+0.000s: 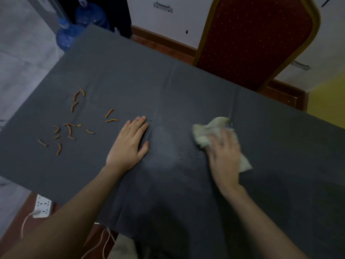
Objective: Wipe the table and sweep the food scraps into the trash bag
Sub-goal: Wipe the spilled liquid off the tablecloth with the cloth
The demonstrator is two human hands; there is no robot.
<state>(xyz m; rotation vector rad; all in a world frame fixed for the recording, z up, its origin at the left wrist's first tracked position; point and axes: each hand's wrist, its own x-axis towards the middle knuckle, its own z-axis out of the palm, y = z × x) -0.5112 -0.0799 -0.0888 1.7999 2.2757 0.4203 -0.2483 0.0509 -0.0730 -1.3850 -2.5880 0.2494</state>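
A dark grey cloth covers the table point(186, 86). Several orange food scraps point(70, 128) lie scattered on its left part. My left hand point(128, 144) rests flat on the cloth near the middle, palm down, fingers together, holding nothing. To the right, my right hand point(225, 156) presses on a pale crumpled rag point(211, 131); the hand is blurred. Small water drops and a lighter smear point(168, 146) show on the cloth between my hands. No trash bag is in view.
A red padded chair point(255, 40) with a gold frame stands at the table's far side. Two blue water jugs point(80, 25) sit on the floor at the far left. A white power strip point(42, 205) with cables lies on the floor below the near left edge.
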